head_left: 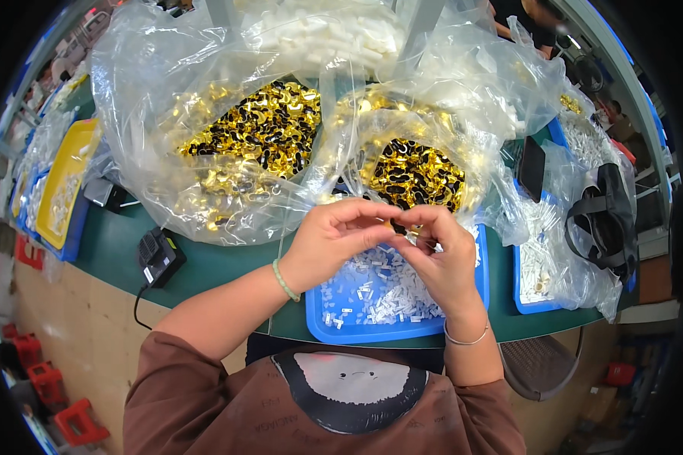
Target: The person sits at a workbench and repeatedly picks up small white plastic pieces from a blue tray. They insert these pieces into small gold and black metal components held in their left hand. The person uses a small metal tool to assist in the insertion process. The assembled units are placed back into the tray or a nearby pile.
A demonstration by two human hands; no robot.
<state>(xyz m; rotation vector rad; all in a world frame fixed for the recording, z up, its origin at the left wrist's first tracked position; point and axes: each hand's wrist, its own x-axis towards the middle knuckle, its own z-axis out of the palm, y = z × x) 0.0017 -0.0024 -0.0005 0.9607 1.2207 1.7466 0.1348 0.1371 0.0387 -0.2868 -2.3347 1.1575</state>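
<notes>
Above the blue tray [379, 334], my left hand [334, 236] and my right hand [444, 254] meet fingertip to fingertip. Pinched between them is a small black-and-gold piece [397, 227], mostly hidden by the fingers. Both hands are closed on it. Small white plastic pieces [402, 292] lie loose in the tray, some with dark spots. Just beyond my hands, an open clear bag holds many black-and-gold pieces [417, 171]. A larger clear bag to the left holds more gold pieces [269, 125] of the same look.
A black adapter [159, 258] with a cable sits left on the green table [212, 274]. At right are a blue tray [520, 280] of white parts, a black phone [532, 168] and a black bag [607, 220]. A yellow tray [70, 182] stands far left. Another person [535, 23] shows at far right.
</notes>
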